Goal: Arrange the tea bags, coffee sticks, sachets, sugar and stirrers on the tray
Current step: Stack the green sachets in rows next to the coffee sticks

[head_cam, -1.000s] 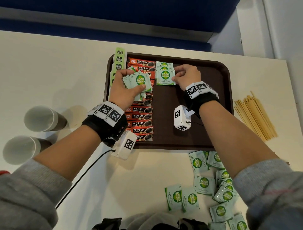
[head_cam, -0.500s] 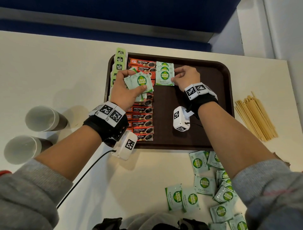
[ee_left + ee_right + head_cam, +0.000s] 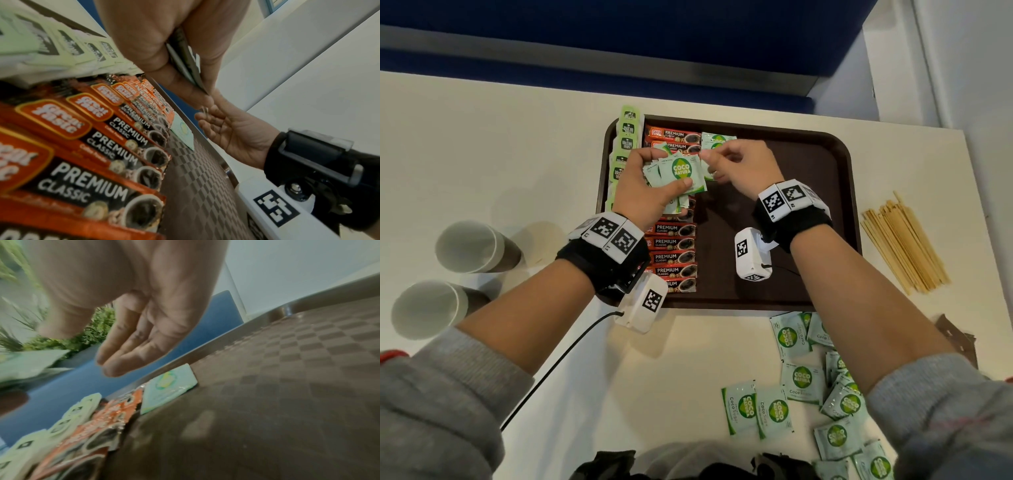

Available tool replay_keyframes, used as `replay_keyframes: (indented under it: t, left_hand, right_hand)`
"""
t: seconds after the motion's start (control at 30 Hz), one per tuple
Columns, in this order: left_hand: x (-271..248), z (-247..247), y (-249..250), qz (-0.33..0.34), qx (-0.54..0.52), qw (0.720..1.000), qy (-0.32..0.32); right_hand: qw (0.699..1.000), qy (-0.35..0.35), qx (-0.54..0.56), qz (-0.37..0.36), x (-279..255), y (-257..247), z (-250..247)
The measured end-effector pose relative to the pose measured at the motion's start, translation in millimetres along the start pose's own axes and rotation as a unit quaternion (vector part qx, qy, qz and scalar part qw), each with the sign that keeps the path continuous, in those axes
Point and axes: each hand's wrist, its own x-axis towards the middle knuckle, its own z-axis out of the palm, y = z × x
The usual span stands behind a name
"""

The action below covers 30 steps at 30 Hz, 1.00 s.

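**Sugar sachets fanned in the left hand above the tray**

The left hand [image 3: 645,192] grips a fan of green Coco Natura sachets [image 3: 678,171], fingers curled over their top edge and thumb pressed on their face, just left of frame centre and above the coffee sticks. The right hand [image 3: 744,168] reaches to the fan's right edge; thumb and forefinger meet at the corner of the front sachet, though whether they actually pinch it cannot be told. The right wrist view shows the other fingers [image 3: 123,353] loosely extended, holding nothing.

The brown tray [image 3: 825,192] holds three columns at its left side: pale green tea bags [image 3: 627,137] along the left rim, orange-and-black coffee sticks [image 3: 674,250] beside them, and a few laid sachets [image 3: 717,142] at the upper end, touching the coffee sticks. The tray's right half is bare checkered floor.

On the table [image 3: 517,154], loose sachets [image 3: 804,377] lie scattered at lower right below the tray's near rim, wooden stirrers [image 3: 904,240] lie heaped right of the tray, and two paper cups [image 3: 469,246] lie on their sides at left.
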Motion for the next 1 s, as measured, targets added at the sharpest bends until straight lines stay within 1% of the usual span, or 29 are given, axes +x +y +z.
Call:
replay_keyframes:
  t: [0.07,0.1,0.2,0.27,0.4,0.5,0.6,0.67,0.73,0.83,0.93,1.0]
  left_hand:
    - [-0.8,-1.0,0.5,0.003,-0.001,1.000,-0.007]
    - [-1.4,-1.7,0.4,0.003,-0.003,1.000,-0.009]
    - [-2.8,-3.2,-0.4,0.015,0.008,1.000,-0.002]
    - [-2.9,-3.5,0.0,0.019,0.019,1.000,0.002]
    - [-1.7,-3.5,-0.7,0.011,0.008,1.000,0.000]
    - [-1.7,-3.8,-2.1,0.014,0.021,1.000,0.003]
    - [-0.6,-4.3,-4.7,0.013,0.023,1.000,0.003]
    - [-0.5,-4.6,-5.6,0.010,0.024,1.000,0.004]
    - [0.1,-5.2,-6.9,0.005,0.022,1.000,0.005]
    - [0.0,-5.5,-6.7,0.002,0.024,1.000,0.012]
    - [0.8,-5.6,-7.5,0.008,0.041,0.999,0.020]
    - [1.0,-5.7,-7.7,0.007,0.041,0.999,0.021]
  right_hand:
    - [0.998,-0.057,0.032,-0.008,-4.1,-9.6,1.2]
    - [0.996,-0.072,0.049,-0.005,-5.3,-12.4,1.2]
    - [0.993,-0.089,0.075,0.000,-6.9,-15.9,-1.1]
    - [0.993,-0.088,0.075,-0.007,-6.6,-14.9,-2.4]
    - [0.993,-0.062,0.101,-0.015,-5.8,-7.7,-5.1]
    - [0.989,-0.058,0.136,-0.008,-5.7,-0.9,-9.3]
    - [0.988,-0.052,0.143,0.001,-4.0,5.8,-13.9]
    - [0.991,-0.032,0.132,0.008,-2.6,10.1,-16.4]
    - [0.994,0.005,0.111,0.022,-0.5,15.3,-18.2]
    - [0.996,0.064,0.044,0.051,4.9,27.4,-18.2]
    - [0.994,0.079,-0.031,0.071,7.7,35.4,-15.0]
    - [0.992,0.080,-0.055,0.081,8.5,37.5,-12.4]
